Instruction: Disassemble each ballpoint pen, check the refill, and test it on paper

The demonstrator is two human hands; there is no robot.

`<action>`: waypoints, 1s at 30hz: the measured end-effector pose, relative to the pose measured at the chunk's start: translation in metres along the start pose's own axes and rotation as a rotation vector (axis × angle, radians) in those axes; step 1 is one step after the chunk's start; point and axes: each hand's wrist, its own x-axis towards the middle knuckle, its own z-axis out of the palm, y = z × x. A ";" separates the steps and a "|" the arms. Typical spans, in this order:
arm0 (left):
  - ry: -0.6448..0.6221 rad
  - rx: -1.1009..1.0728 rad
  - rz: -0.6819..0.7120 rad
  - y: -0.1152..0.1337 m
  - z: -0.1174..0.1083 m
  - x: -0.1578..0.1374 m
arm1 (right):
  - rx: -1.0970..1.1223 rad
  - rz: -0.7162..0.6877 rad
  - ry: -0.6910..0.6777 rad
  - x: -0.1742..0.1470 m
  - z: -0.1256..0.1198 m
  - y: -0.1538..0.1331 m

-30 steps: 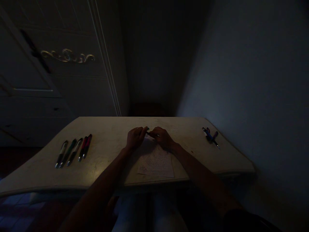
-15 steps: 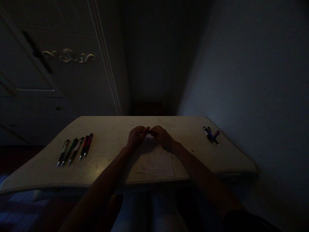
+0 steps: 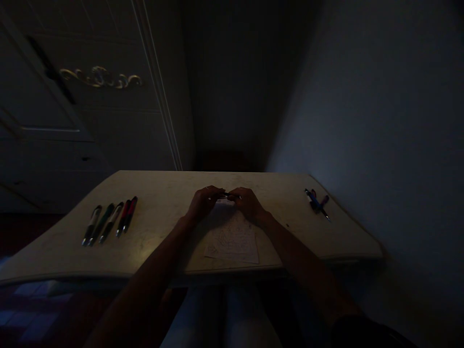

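Observation:
Above the far end of a written-on sheet of paper (image 3: 234, 244), a slim dark pen (image 3: 227, 194) is held level between my two hands. My left hand (image 3: 203, 203) is closed on the pen's left end, and my right hand (image 3: 247, 203) pinches its right end. Only a short middle stretch of the pen shows; the fingers and dim light hide the rest. The paper lies near the table's front edge, between my forearms.
On the left of the pale table (image 3: 163, 188) lies a row of several pens (image 3: 108, 222). At the right a small pile of pens and pen parts (image 3: 318, 203) rests near the wall (image 3: 380, 135). A tiny dark bit (image 3: 287, 225) lies right of my right forearm. A cabinet (image 3: 119, 130) stands beyond the left side.
My hands have drawn slightly apart, and more of the dark pen shows between them. The whole view has shifted a little; the paper and the other pens stay in place.

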 end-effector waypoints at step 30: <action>-0.194 0.416 -0.385 0.030 0.004 0.009 | -0.004 -0.088 0.044 -0.002 -0.005 0.003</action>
